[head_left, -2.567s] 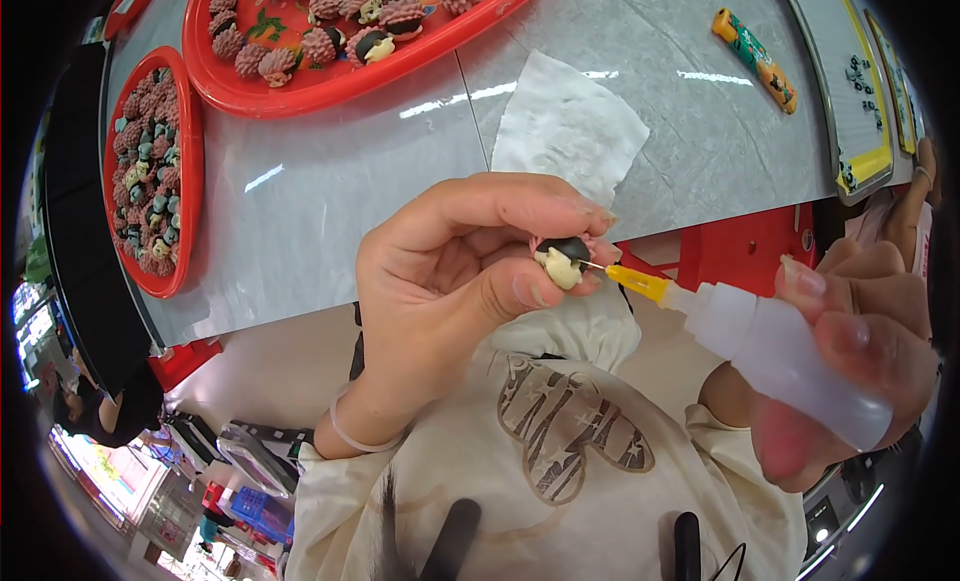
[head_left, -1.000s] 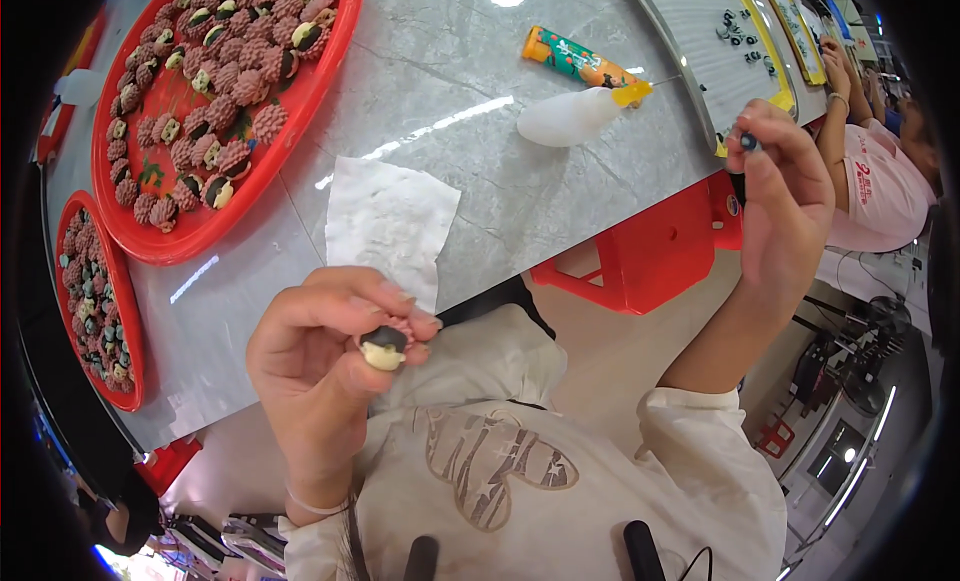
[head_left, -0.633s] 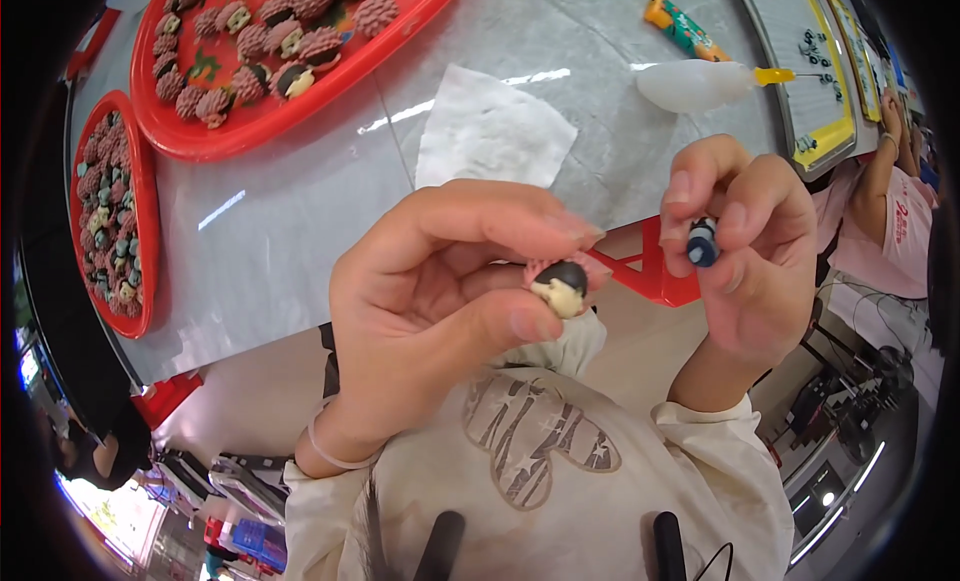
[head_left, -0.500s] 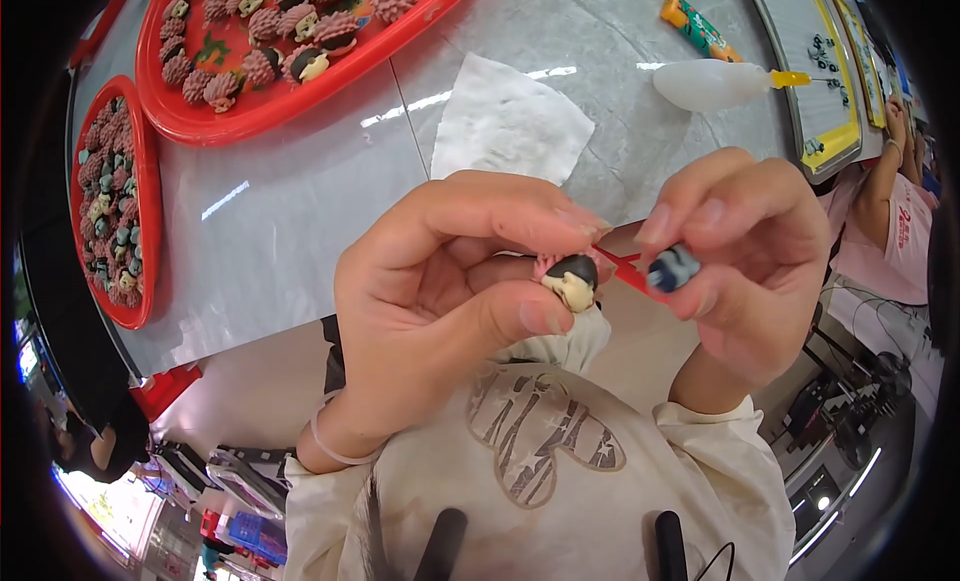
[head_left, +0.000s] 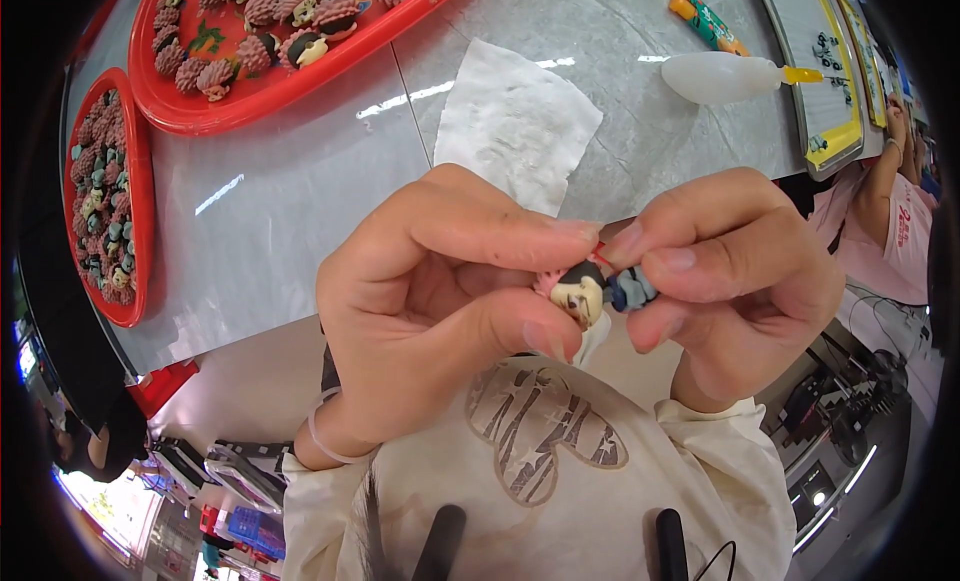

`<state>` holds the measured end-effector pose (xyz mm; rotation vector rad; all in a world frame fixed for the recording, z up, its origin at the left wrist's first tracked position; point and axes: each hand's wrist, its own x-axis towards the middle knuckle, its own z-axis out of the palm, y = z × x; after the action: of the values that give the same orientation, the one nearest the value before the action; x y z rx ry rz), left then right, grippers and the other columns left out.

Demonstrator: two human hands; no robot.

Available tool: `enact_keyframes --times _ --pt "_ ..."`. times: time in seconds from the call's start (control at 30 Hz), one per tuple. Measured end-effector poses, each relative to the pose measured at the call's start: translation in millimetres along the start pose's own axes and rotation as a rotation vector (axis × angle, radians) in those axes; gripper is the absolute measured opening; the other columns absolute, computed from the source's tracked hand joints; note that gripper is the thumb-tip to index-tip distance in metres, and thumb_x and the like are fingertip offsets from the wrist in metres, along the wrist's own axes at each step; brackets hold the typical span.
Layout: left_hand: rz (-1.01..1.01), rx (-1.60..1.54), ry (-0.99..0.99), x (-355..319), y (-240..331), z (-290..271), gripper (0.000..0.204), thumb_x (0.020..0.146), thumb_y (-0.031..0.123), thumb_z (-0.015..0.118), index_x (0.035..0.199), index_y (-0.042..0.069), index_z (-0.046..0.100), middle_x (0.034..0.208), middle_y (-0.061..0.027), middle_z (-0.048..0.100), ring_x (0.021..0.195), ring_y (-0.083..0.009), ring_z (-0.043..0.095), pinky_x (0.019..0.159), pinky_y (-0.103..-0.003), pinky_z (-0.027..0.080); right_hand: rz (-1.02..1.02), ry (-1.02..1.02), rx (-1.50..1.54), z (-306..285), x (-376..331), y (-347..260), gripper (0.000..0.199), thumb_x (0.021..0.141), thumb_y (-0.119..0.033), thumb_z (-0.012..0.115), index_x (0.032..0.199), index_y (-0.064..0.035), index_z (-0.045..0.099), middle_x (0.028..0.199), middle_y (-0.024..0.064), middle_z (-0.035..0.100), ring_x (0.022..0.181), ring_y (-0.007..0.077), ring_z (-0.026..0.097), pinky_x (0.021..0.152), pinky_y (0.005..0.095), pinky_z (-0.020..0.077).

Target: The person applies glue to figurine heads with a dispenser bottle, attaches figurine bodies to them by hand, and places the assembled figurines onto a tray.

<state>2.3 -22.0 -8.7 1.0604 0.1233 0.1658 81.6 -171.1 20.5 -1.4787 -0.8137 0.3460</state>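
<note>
Between the thumb and fingertips of my left hand (head_left: 430, 271) is a small figurine head (head_left: 578, 296), with pink hair, a black band and a cream face. My right hand (head_left: 740, 271) pinches a tiny blue-grey figurine body (head_left: 632, 289). Its upper end meets the underside of the head; whether the two are joined I cannot tell. A bit of thin red strip (head_left: 600, 253) shows between the fingertips of both hands, mostly hidden by them. Both hands are held in front of my chest, near the table's front edge.
On the grey table (head_left: 270, 231), a large red tray (head_left: 215, 116) holds several pink-haired heads. A smaller red tray (head_left: 146, 221) holds mixed figurine parts. A white cloth (head_left: 510, 131), a squeeze bottle (head_left: 720, 78) and an orange-green tube (head_left: 705, 23) lie beyond. Another person's arm (head_left: 880, 206) is at right.
My right hand has moved left, bringing the blue-grey body up against the head. The head has turned to show more of its face. The red strip is now mostly covered.
</note>
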Motion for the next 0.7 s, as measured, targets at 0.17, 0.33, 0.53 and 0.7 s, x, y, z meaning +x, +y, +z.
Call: enact_keyframes --times 0.17,0.33,0.53,0.7 --pt "0.103 0.134 0.022 1 0 -3 0.026 0.067 0.017 0.069 0.078 0.0 0.051 0.079 -0.0114 0.052 0.075 -0.0191 0.056 0.067 -0.026 0.046 -0.103 -0.006 -0.194 7 5 -6 0.028 0.06 0.011 0.064 0.082 -0.0013 0.051 0.083 0.0148 0.052 0.067 0.0192 0.058 0.052 0.0233 0.0483" --pt "0.232 0.337 -0.029 5 5 -7 0.023 0.067 0.013 0.068 0.078 -0.001 0.053 0.079 -0.0117 0.053 0.074 -0.0194 0.055 0.067 -0.027 0.045 -0.151 0.038 -0.268 13 7 -1 0.036 0.054 0.014 0.067 0.081 -0.0029 0.052 0.083 0.0129 0.054 0.063 0.0169 0.057 0.047 0.0212 0.0442" --pt "-0.145 -0.009 0.063 5 26 -6 0.029 0.064 0.013 0.07 0.082 -0.003 0.053 0.08 -0.0137 0.053 0.072 -0.0192 0.055 0.065 -0.028 0.045 -0.385 0.086 -0.529 33 20 5 0.018 0.061 -0.011 0.068 0.075 -0.0045 0.059 0.083 0.0128 0.054 0.059 0.0182 0.051 0.048 0.0234 0.0378" --pt "0.309 0.338 0.217 14 63 -62 0.033 0.067 0.014 0.066 0.09 -0.004 0.051 0.08 -0.0129 0.053 0.073 -0.015 0.052 0.062 -0.023 0.043 -0.508 0.137 -0.638 14 13 7 0.03 0.072 -0.035 0.059 0.082 -0.0067 0.06 0.086 0.0135 0.052 0.064 0.0197 0.047 0.052 0.0251 0.0344"
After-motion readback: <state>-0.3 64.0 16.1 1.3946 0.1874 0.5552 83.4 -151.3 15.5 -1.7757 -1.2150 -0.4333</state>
